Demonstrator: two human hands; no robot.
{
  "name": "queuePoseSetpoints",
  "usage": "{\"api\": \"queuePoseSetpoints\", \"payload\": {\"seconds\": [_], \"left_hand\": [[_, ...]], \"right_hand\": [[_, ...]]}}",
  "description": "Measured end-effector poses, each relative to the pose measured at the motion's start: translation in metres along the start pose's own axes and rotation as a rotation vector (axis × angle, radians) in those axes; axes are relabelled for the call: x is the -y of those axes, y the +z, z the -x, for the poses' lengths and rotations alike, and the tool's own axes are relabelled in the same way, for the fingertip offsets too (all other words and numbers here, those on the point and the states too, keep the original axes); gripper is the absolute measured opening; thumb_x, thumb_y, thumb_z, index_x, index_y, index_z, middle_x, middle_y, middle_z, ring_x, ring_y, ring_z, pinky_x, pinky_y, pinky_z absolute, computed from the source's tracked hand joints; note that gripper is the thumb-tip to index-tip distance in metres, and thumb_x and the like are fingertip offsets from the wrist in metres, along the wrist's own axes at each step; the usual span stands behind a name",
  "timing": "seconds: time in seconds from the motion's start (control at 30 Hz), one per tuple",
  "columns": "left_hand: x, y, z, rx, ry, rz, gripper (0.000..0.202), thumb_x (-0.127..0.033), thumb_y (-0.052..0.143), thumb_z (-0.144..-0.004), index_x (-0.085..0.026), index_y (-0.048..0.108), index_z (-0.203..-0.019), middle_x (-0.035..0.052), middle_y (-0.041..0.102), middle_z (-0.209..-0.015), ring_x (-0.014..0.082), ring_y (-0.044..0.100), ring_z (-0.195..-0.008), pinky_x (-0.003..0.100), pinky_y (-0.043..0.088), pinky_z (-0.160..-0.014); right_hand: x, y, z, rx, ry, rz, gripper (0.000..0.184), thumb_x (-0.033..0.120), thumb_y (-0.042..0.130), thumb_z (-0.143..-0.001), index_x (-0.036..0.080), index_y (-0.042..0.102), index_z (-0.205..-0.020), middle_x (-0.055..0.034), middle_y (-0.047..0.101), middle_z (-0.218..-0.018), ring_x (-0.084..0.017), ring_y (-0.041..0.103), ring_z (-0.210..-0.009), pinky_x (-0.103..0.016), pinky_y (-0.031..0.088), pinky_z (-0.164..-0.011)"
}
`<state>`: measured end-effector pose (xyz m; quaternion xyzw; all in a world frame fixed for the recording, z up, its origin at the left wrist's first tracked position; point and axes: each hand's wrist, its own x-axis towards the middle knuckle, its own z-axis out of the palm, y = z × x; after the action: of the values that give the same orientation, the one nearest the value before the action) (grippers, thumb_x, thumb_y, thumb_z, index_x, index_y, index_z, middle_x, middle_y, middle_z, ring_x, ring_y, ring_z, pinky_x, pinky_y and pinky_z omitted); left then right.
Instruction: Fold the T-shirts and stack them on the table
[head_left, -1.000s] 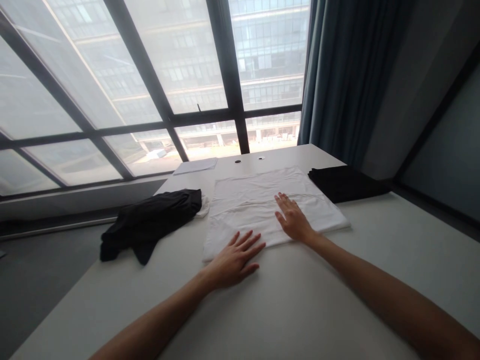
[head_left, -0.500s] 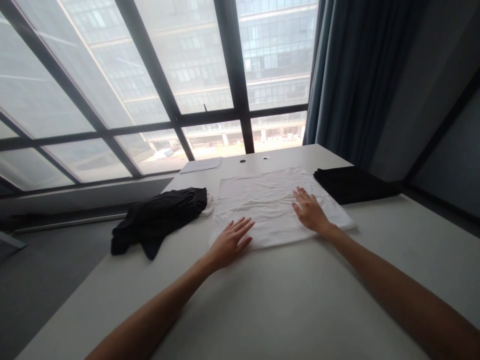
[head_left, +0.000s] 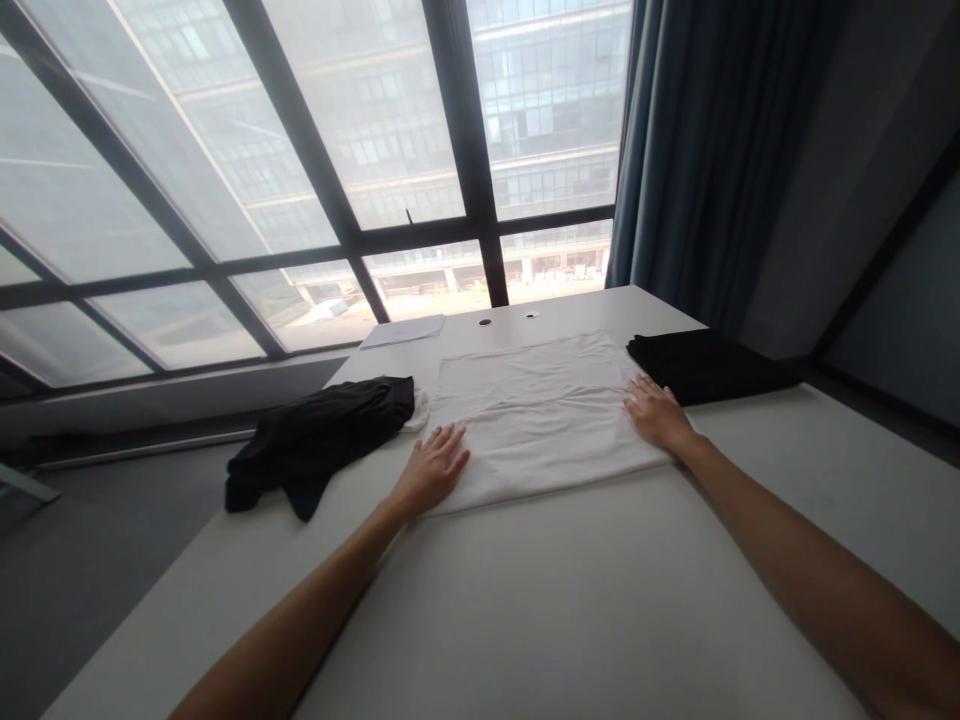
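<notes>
The white, flat-folded fabric garment [head_left: 544, 420] was laid on the white counter [head_left: 570, 600]. Its side edges were pressed by the left hand [head_left: 431, 468] and right hand [head_left: 658, 412], fingers spread flat, nothing gripped. It was judged soft, light and limp, best pinched at the corners.

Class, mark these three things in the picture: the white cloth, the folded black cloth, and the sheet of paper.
white cloth [head_left: 540, 420]: head view, middle of its flat top.
folded black cloth [head_left: 705, 365]: head view, centre of its top face.
sheet of paper [head_left: 403, 331]: head view, middle of the sheet.
</notes>
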<state>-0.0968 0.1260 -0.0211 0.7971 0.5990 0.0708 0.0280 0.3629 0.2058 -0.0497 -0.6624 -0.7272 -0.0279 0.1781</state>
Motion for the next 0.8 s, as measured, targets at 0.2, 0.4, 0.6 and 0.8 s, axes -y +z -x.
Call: {"api": "queuePoseSetpoints", "payload": {"seconds": [0.2, 0.4, 0.6, 0.8], "left_hand": [[0.001, 0.003, -0.001, 0.026, -0.01, -0.007, 0.062, -0.055, 0.028, -0.103, -0.023, 0.035, -0.156, 0.0135, 0.024, -0.164, 0.0342, 0.017, -0.152, 0.062, 0.024, -0.115], [-0.001, -0.023, 0.009, -0.103, 0.118, 0.099, 0.061, -0.056, 0.035, -0.102, -0.021, 0.044, -0.151, 0.0143, 0.04, -0.157, 0.0326, 0.033, -0.146, 0.055, 0.028, -0.118], [0.011, -0.05, 0.065, -0.023, 0.367, 0.199, 0.045, -0.05, 0.059, -0.096, -0.033, 0.059, -0.138, 0.0084, 0.056, -0.136, 0.0258, 0.055, -0.124, 0.04, 0.045, -0.108], [0.028, -0.046, 0.102, -0.039, 0.412, 0.128, 0.029, -0.038, 0.056, -0.101, -0.031, 0.065, -0.127, 0.0067, 0.062, -0.122, 0.0212, 0.062, -0.109, 0.032, 0.053, -0.095]], "right_hand": [[-0.003, 0.002, 0.003, 0.064, 0.021, 0.02, 0.055, 0.036, 0.031, -0.1, 0.009, 0.051, -0.144, -0.0188, 0.04, -0.156, -0.029, 0.035, -0.146, -0.055, 0.026, -0.118], [0.008, -0.017, 0.003, -0.097, -0.056, -0.066, 0.048, 0.031, 0.037, -0.098, 0.011, 0.062, -0.133, -0.0167, 0.051, -0.148, -0.028, 0.041, -0.142, -0.049, 0.031, -0.118], [-0.015, -0.045, 0.036, -0.128, -0.358, -0.257, 0.043, 0.037, 0.044, -0.096, 0.016, 0.068, -0.125, -0.0124, 0.06, -0.14, -0.027, 0.051, -0.135, -0.042, 0.037, -0.117], [-0.062, -0.061, 0.088, 0.018, -0.517, -0.116, 0.034, 0.039, 0.053, -0.095, 0.024, 0.07, -0.12, -0.0106, 0.061, -0.138, -0.028, 0.057, -0.126, -0.041, 0.046, -0.107]]}}
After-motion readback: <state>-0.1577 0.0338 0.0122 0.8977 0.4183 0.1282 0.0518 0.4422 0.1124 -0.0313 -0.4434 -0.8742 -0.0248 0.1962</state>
